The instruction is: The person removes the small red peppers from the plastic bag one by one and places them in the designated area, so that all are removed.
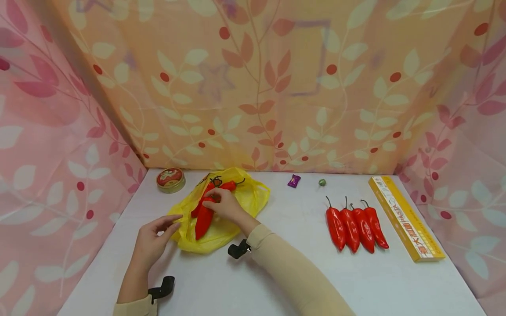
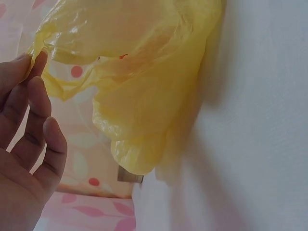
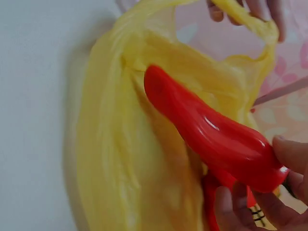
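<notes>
My right hand (image 1: 225, 205) grips a red chili pepper (image 3: 211, 130) by its stem end, its tip angled down over the yellow plastic bag (image 1: 253, 199). With thumb and fingertips, my left hand (image 1: 151, 241) pinches the bag's edge, as the left wrist view shows; in the right wrist view that edge is lifted into a loop. More red peppers (image 1: 229, 186) with dark stems lie in the bag behind the held one, partly hidden by my right hand.
Several red peppers (image 1: 357, 228) lie side by side on the right of the white table (image 1: 276, 272). A yellow pasta box (image 1: 407, 219) is beyond them. A round tin (image 1: 171, 180), a purple wrapped candy (image 1: 294, 181) and a small green ball (image 1: 322, 182) sit at the back.
</notes>
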`<state>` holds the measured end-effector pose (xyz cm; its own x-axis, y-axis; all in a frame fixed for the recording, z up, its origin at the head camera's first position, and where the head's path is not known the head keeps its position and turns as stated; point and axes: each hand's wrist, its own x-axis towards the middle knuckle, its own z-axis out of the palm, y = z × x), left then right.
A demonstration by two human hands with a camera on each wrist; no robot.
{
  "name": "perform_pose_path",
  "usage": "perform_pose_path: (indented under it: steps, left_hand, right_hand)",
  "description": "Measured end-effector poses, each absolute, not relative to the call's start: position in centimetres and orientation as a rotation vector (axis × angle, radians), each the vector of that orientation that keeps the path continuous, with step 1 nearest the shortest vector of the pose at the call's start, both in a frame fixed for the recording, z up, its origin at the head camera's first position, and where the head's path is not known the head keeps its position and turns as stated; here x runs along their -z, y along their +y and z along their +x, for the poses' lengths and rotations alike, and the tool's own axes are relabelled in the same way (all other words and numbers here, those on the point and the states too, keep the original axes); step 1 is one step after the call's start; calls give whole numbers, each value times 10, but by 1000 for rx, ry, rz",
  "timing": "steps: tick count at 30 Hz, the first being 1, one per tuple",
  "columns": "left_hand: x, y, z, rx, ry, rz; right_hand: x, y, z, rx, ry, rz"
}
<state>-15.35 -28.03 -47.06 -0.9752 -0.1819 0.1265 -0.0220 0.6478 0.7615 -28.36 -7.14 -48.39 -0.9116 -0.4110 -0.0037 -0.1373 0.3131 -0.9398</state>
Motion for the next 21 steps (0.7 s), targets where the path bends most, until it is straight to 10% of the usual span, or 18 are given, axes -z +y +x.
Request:
perform_pose_path:
  steps: [21]
  left_hand:
    - [473,-279,-154,1219,-2673,151]
  right_hand:
    - [441,0,-268,1684,2353,-656]
